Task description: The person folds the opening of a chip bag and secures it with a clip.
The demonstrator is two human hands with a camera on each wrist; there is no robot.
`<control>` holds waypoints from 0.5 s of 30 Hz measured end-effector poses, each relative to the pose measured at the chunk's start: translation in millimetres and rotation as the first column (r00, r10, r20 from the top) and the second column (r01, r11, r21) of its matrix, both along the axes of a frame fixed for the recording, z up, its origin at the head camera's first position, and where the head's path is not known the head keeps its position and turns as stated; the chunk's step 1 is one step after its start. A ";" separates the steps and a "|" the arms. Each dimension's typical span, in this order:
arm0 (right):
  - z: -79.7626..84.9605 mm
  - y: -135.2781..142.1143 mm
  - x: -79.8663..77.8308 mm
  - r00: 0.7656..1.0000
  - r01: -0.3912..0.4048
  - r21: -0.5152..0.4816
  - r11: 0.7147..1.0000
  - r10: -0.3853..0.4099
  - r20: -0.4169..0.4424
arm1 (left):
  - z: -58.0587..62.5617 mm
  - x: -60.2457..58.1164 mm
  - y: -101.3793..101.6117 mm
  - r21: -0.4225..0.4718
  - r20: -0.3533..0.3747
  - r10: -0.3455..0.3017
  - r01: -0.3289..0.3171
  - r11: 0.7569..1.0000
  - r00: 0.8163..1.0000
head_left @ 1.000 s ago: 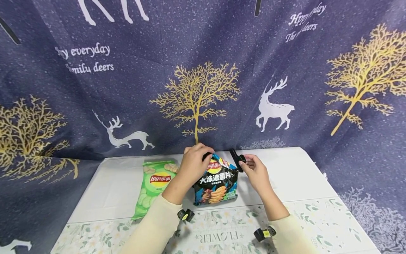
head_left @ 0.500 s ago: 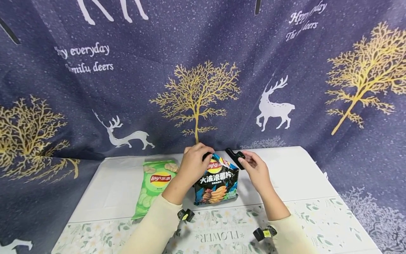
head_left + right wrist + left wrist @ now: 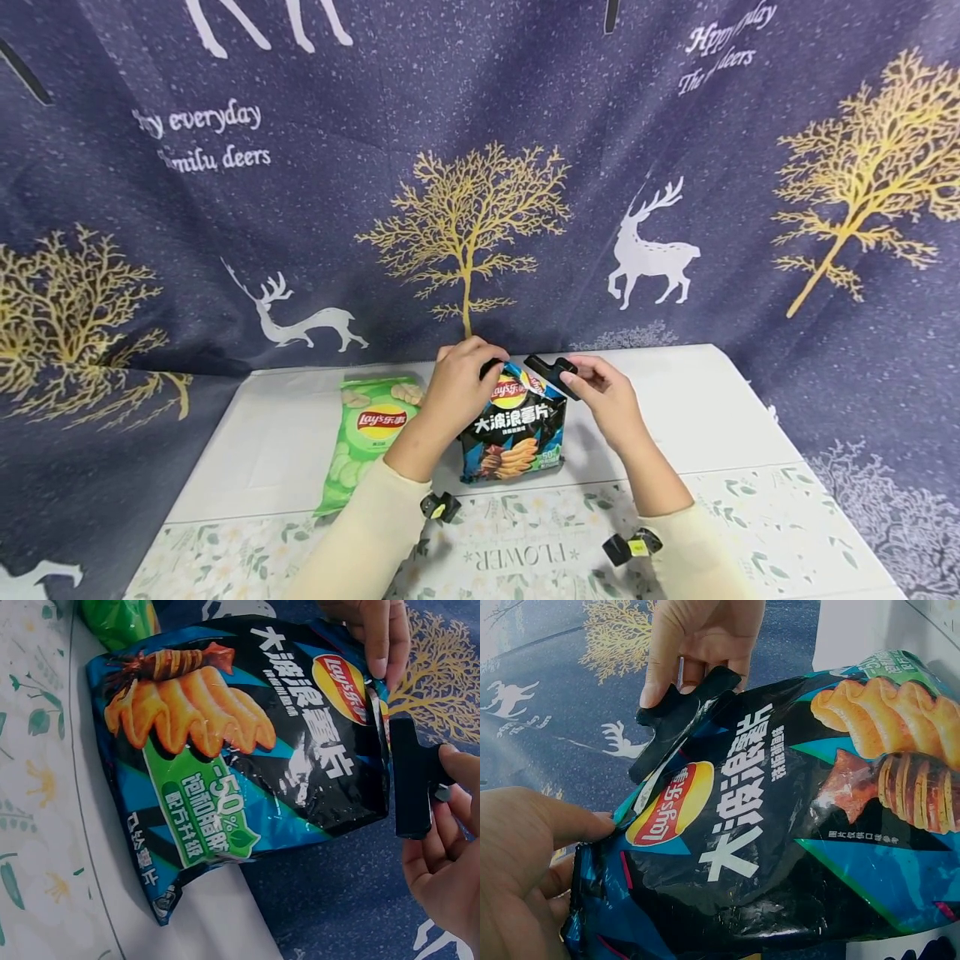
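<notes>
A black and blue Lay's chip bag (image 3: 513,433) stands on the table, its top edge folded over. My left hand (image 3: 461,383) pinches the bag's top left corner between thumb and fingers, as the left wrist view also shows at the thumb (image 3: 592,823). In my right hand (image 3: 609,396) is a black bag clip (image 3: 551,373), squeezed by its handles between thumb and fingers. The clip (image 3: 412,780) lies along the right part of the folded top edge, its long jaw right at the fold in both wrist views.
A green Lay's chip bag (image 3: 372,437) lies flat to the left, partly behind my left forearm. The white table (image 3: 712,417) has a floral cloth strip (image 3: 750,533) along its front. A dark blue curtain (image 3: 480,100) with deer and trees hangs behind.
My right hand has carried the clip left and tilted it, from beside the bag onto its folded top edge. The left hand keeps its pinch on the corner.
</notes>
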State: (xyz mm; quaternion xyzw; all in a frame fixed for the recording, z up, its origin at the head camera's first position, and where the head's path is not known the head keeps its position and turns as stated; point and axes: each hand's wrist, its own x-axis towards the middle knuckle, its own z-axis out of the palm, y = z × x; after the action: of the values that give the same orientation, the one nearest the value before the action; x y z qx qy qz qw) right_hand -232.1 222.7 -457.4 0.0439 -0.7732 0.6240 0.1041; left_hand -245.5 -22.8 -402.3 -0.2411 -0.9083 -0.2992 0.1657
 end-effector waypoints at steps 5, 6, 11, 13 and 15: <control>1.6 2.6 0.1 0.996 -0.076 0.006 0.997 0.076 -0.041 | 0.5 1.4 0.0 -0.004 0.001 0.000 0.000 1.000 1.000; 1.8 3.1 0.1 0.995 -0.090 0.008 0.996 0.090 -0.045 | 0.5 1.6 0.1 -0.005 0.001 0.000 0.000 1.000 1.000; 2.8 5.0 -0.8 0.991 -0.124 0.009 0.992 0.125 -0.057 | 0.5 1.9 0.0 0.000 0.007 -0.004 0.004 1.000 1.000; 3.0 5.4 -1.4 0.990 -0.128 0.015 0.992 0.128 -0.058 | 0.5 1.9 -0.2 0.004 0.010 -0.006 0.006 1.000 1.000; 3.4 5.7 -2.0 0.990 -0.128 0.025 0.991 0.129 -0.059 | 0.6 1.9 -0.4 0.007 0.012 -0.008 0.008 1.000 1.000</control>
State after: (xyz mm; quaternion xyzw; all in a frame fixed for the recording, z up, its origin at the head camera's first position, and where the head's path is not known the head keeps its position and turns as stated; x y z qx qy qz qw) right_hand -234.1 228.3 -454.0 0.1136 -0.7719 0.6195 0.0864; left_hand -243.5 -23.2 -401.8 -0.2421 -0.9072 -0.3046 0.1598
